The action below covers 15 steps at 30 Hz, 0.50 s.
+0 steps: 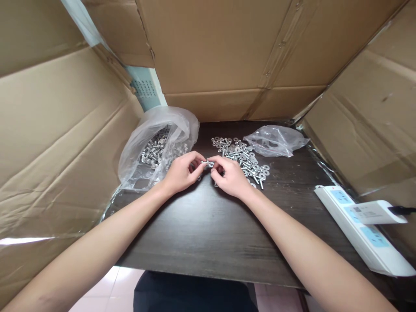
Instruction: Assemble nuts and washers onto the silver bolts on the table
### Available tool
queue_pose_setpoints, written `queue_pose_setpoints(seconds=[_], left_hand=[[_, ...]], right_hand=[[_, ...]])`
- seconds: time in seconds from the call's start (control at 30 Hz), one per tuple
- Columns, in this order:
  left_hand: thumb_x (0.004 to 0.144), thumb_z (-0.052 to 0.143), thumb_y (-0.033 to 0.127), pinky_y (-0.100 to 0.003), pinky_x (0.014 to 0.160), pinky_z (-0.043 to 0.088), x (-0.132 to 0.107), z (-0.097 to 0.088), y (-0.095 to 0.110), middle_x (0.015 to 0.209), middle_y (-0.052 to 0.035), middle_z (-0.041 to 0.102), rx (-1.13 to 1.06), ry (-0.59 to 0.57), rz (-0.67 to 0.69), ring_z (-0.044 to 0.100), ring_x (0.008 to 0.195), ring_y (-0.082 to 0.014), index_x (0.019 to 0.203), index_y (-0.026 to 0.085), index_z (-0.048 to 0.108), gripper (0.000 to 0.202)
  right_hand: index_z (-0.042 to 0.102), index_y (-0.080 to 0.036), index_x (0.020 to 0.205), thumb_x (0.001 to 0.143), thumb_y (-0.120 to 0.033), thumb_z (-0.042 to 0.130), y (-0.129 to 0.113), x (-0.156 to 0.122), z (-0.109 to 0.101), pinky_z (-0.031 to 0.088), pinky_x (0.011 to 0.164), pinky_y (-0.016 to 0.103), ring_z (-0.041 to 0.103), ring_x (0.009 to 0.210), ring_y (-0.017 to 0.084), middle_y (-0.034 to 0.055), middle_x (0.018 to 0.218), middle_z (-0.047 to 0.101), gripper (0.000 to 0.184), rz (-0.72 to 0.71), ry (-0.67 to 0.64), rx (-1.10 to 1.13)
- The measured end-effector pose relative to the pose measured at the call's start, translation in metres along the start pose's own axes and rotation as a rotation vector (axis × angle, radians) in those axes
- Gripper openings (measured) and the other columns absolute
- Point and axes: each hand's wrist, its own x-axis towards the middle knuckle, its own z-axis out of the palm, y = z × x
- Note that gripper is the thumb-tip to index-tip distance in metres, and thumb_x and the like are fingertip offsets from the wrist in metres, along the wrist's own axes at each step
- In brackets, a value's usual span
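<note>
My left hand (182, 171) and my right hand (230, 175) meet over the middle of a dark wooden table (208, 234). Together their fingertips pinch a small metal bolt (206, 163) with a washer on it. Just behind my right hand lies a loose pile of bolts and washers (242, 156). To the left of my left hand an open clear plastic bag (156, 147) holds several more metal bolts.
A crumpled clear plastic bag (276, 141) lies at the back right. A white power strip (364, 229) with a plugged adapter sits at the right edge. Cardboard walls (58, 143) enclose the table on three sides.
</note>
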Motion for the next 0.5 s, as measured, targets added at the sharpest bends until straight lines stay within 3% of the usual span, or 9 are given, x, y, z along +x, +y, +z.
queue_pose_setpoints(seconds=[0.2,0.5], left_hand=[[0.099,0.062,0.032,-0.023,0.062,0.052,-0.0002,-0.0007,0.0006,0.086,-0.0034,0.071,-0.031,-0.03,-0.003,0.066,0.073,-0.0145,0.1,0.018,0.068,0.015],[0.098,0.063,0.031,-0.023,0.062,0.052,-0.0001,-0.0014,-0.0002,0.088,-0.0029,0.072,-0.07,-0.076,-0.014,0.066,0.074,-0.0141,0.102,0.018,0.068,0.015]], right_hand=[[0.069,-0.021,0.106,0.096,-0.028,0.058,0.0004,-0.0008,0.0008,0.047,0.07,0.032,0.062,0.073,0.019,0.0018,0.077,0.067,0.016,0.027,0.014,0.041],[0.066,-0.021,0.101,0.096,-0.028,0.056,-0.0012,-0.0009,0.0004,0.046,0.068,0.031,0.061,0.071,0.018,0.0013,0.077,0.066,0.013,0.037,0.013,0.056]])
